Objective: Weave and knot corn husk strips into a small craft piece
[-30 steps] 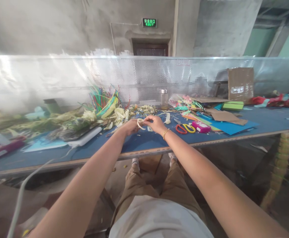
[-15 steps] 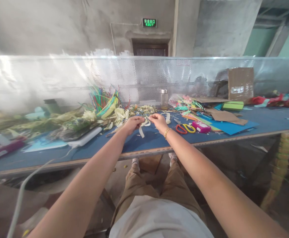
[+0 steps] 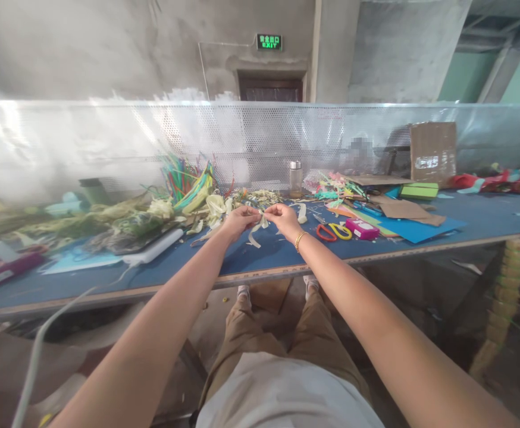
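Observation:
A pale cream strip [image 3: 254, 239] hangs down between my hands, above the blue table top. My left hand [image 3: 241, 220] pinches it from the left with thumb and index finger. From the right, my right hand [image 3: 283, 219], with a gold bracelet at the wrist, pinches the same pale material. The fingertips of both hands nearly meet. Just right of my right hand lies another pale curled piece [image 3: 302, 213]. Behind my hands is a heap of pale yellowish scraps [image 3: 260, 196].
Red-handled scissors [image 3: 326, 232], yellow-handled scissors [image 3: 341, 231] and a magenta box [image 3: 362, 229] lie to the right. A bottle [image 3: 295, 179] stands behind. Left are dried husks [image 3: 121, 223], a white power strip [image 3: 155, 246] and colourful stems [image 3: 184, 181].
The fingertips of my two hands have come slightly closer together. The pale strip between them has changed shape, and its hanging end has shifted a little left.

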`<state>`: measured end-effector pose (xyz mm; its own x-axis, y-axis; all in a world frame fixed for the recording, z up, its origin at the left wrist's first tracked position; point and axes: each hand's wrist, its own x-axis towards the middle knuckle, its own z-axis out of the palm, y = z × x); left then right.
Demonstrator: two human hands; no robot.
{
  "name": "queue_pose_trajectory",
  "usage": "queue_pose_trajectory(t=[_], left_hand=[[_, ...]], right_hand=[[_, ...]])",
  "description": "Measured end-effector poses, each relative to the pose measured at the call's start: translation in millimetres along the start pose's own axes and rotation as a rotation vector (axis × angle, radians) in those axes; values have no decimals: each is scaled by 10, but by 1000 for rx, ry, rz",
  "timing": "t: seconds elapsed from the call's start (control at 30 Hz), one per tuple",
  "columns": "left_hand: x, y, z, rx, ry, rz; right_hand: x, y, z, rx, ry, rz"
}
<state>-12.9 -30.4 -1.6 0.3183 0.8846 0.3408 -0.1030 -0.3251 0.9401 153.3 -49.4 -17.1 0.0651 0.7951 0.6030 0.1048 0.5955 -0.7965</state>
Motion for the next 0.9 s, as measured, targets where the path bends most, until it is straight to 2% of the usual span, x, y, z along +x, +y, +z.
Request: queue_pose_trajectory(t=[0.2,0.57,0.73,0.9], left_hand=[[-15,-4,3,-85,-54,-24],[-17,13,-3,-19,-48,-4],[-3,14,-7,-130,-23,-16],[-9,23,1,-203,-78,-38]], right_hand=[[-14,-25,0,-37,13,-21],[-4,-15,-5,-169,-35,-106],[-26,-50,-2,-214,-28,-93],[-27,-59,-10,-223,-12,-78]])
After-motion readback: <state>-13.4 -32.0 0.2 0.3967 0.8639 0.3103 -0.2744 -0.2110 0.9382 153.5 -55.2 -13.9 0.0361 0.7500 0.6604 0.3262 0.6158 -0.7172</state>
